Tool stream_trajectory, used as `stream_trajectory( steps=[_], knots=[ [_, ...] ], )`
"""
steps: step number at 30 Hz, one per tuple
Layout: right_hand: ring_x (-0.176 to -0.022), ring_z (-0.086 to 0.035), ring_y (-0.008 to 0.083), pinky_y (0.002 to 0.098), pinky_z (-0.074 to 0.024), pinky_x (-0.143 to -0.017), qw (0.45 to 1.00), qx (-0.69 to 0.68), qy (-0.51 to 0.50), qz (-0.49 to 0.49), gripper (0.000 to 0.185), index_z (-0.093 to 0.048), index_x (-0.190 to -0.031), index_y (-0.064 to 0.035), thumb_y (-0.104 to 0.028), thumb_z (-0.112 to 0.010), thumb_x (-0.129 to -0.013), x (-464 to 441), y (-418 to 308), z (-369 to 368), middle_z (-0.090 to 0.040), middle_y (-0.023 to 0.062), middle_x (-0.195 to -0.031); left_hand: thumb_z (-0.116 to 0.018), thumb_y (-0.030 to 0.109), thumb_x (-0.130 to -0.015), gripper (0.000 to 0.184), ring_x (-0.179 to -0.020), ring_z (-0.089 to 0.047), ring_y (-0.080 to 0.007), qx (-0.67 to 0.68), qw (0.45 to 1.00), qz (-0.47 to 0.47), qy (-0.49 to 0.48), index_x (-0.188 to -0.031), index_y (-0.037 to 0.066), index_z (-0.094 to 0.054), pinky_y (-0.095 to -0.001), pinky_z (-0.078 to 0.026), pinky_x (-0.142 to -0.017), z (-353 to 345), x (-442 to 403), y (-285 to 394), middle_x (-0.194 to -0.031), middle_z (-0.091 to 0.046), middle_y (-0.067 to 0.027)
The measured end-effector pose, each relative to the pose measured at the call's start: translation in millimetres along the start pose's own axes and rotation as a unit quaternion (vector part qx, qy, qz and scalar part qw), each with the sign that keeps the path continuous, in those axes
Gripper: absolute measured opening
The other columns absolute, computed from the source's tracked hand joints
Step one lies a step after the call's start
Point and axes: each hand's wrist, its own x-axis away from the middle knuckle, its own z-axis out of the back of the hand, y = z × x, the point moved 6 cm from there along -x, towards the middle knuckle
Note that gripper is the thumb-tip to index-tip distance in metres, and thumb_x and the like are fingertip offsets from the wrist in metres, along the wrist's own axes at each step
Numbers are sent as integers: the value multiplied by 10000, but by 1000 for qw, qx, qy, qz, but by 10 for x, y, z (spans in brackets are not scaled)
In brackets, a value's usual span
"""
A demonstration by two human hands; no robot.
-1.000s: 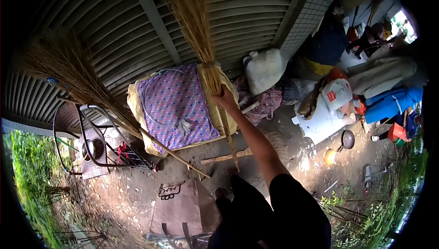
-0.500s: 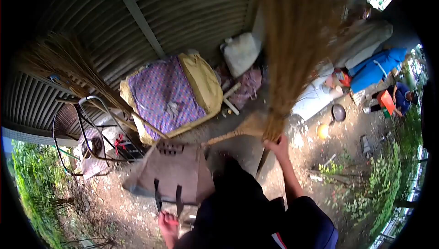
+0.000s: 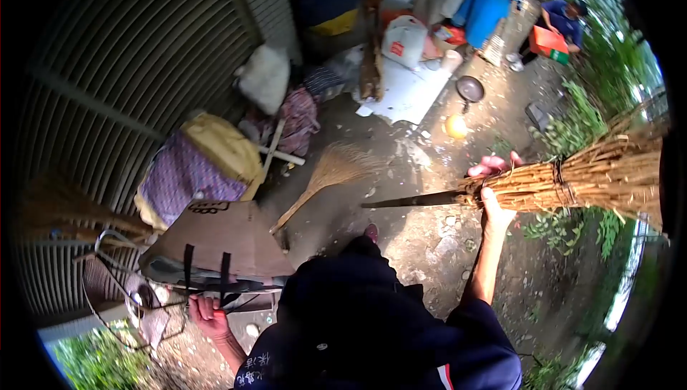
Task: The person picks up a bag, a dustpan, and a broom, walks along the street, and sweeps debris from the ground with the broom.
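Note:
My right hand (image 3: 495, 188) grips a large twig broom (image 3: 572, 179) near where its bristles are bound. The broom lies sideways across the view, its dark handle (image 3: 415, 201) pointing left and its bristles running off to the right edge. At lower left, my left hand (image 3: 209, 316) is closed around a strap of a big brown bag (image 3: 236, 236) with black straps. The bag hangs beside my body, its side facing up toward me. A second, smaller broom (image 3: 333, 169) lies on the ground ahead of my feet.
A purple patterned cloth bundle (image 3: 189, 175) lies along the corrugated wall (image 3: 157, 46). Left of the bag stands a metal-framed chair (image 3: 129, 290). Ahead are a white board (image 3: 404, 93), a pan (image 3: 470, 89) and a yellow round object (image 3: 456, 127). A person (image 3: 562, 25) crouches with a red box.
My view has turned to the right. The twig broom has swung from upright to sideways, bristles now to the right. The bag stays in my left hand.

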Motion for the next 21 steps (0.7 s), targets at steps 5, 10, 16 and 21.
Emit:
stream_trajectory(
  steps=[5,10,16,21],
  knots=[
    [-940,-556,294,416,-432,-863,992,56,90,62,715,-316,-1275,-53,-134,-737,-703,4,-297,863,-527,166,-1062,-338,194,-957,258,-454,-262,-65,-2,996,66,-54,-944,13,-522,-233,-311,-516,-557,-728,-887,-518,-270,36],
    [-965,-556,257,456,-452,-869,970,131,175,109,720,-307,-1275,-14,-209,-717,-716,-48,-585,1514,-504,142,-1136,-361,184,-951,218,-452,-253,-65,32,986,152,-54,-927,17,-499,-231,-262,-483,-1086,-1120,-1761,-525,-265,33],
    [-842,-565,214,470,-478,-821,945,134,242,175,662,-357,-1211,-22,-179,-745,-698,-512,-590,1876,-557,123,-970,-349,193,-953,250,-438,-253,-67,19,971,233,-48,-901,10,-510,-234,-244,-444,-1318,-1439,-2543,-503,-251,29],
    [-851,-552,209,473,-446,-861,930,149,279,186,598,-362,-1198,-9,-105,-707,-720,-928,-302,1963,-539,107,-944,-352,204,-952,278,-451,-276,-80,41,950,301,-71,-885,13,-541,-241,-255,-453,-1611,-1917,-3320,-495,-274,22]
  ],
)
